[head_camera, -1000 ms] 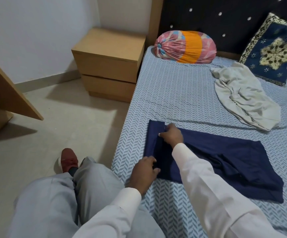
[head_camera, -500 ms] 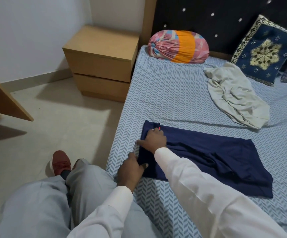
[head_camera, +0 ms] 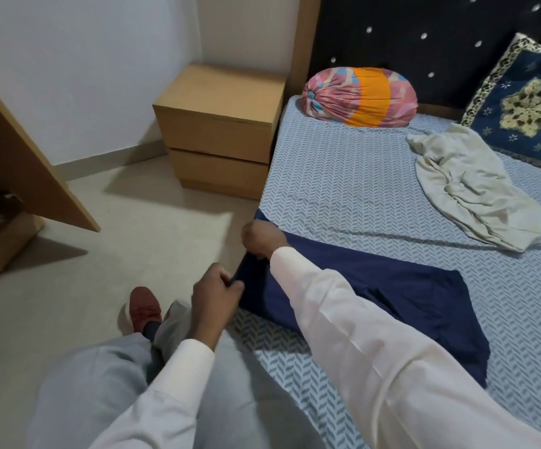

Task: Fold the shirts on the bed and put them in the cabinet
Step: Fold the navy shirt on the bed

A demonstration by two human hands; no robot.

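From the head camera, the navy shirt [head_camera: 392, 296] lies flat on the bed [head_camera: 343, 176] near its left side. It is a long, smoothed strip already folded narrow. Its long axis runs from the bed's left edge away to the right and slightly toward the person. Both hands are at the same short end, the one at the bed's edge. The left hand [head_camera: 215, 296] pinches the near corner with curled fingers. The right hand [head_camera: 262, 238] is closed on the far corner, its white sleeve crossing the cloth. The free end lies well off to the right, past the right forearm, so the next fold probably means carrying the held end rightward along that axis to meet it. The right hand looks better placed to lead, being farther in over the bed. A crumpled cream shirt [head_camera: 466, 189] lies well apart, farther up the bed, not yet folded. The wooden cabinet [head_camera: 10, 157] stands across the floor to the left.
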